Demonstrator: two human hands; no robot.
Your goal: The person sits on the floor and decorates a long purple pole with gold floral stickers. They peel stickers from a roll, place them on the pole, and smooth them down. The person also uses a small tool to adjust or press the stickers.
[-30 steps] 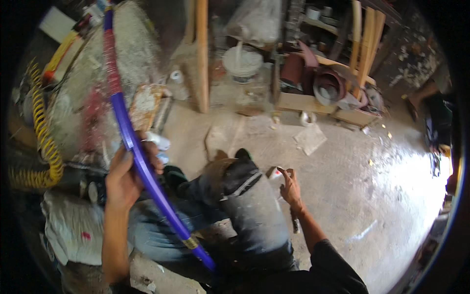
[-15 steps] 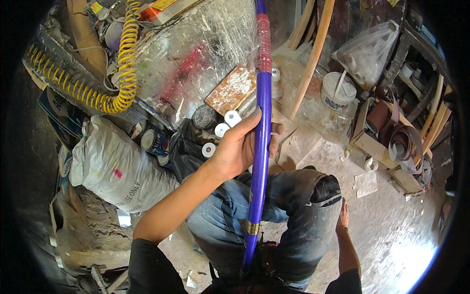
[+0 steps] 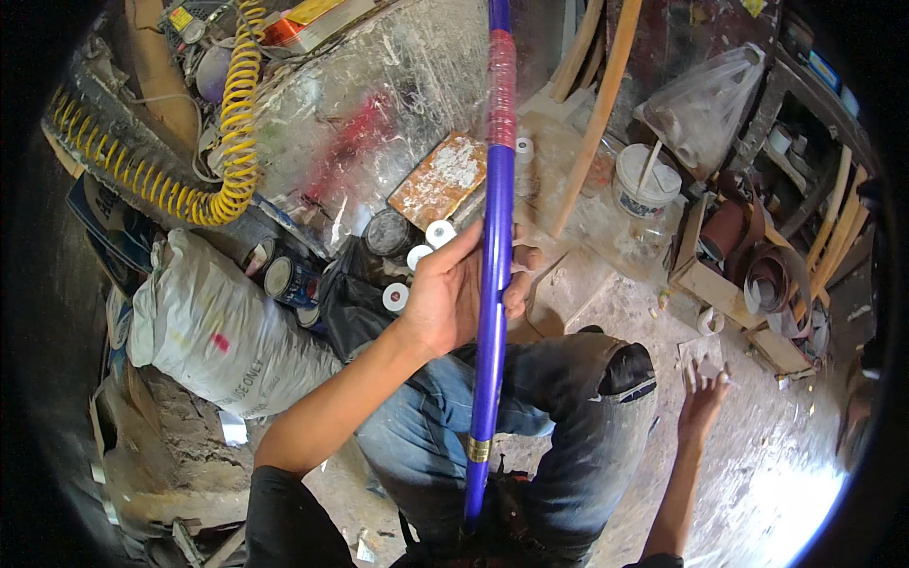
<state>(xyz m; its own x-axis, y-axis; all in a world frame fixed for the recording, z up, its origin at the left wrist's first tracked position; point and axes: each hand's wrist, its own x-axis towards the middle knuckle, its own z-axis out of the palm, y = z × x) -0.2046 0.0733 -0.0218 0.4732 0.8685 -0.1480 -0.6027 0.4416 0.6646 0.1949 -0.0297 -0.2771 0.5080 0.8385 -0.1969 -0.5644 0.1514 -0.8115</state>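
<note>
My left hand (image 3: 450, 298) is wrapped round a long, slightly curved, glossy purple pole (image 3: 490, 331) standing upright in front of me. Its thumb lies along the near side and the fingertips curl round the other. Red wrapping (image 3: 502, 90) covers part of the pole's upper length, and a gold band (image 3: 479, 449) rings it low down. The pole's bottom end is between my thighs; its top runs out of the picture. Out to the right of my knee, my right hand (image 3: 699, 402) has its fingers bent about a small greyish sheet (image 3: 710, 368), partly hidden and blurred.
A white sack (image 3: 227, 331), paint cans (image 3: 289, 280) and a yellow coiled hose (image 3: 237, 161) are at left. White-capped bottles (image 3: 440, 233) stand beyond my left hand. Rolls of brown sandpaper (image 3: 729, 227), a white bucket (image 3: 648, 180) and curved wooden strips (image 3: 598, 123) are at right.
My right hand has moved outward and forward from beside my right knee, and its fingers now show. My left hand has slid slightly down the pole, still gripping it.
</note>
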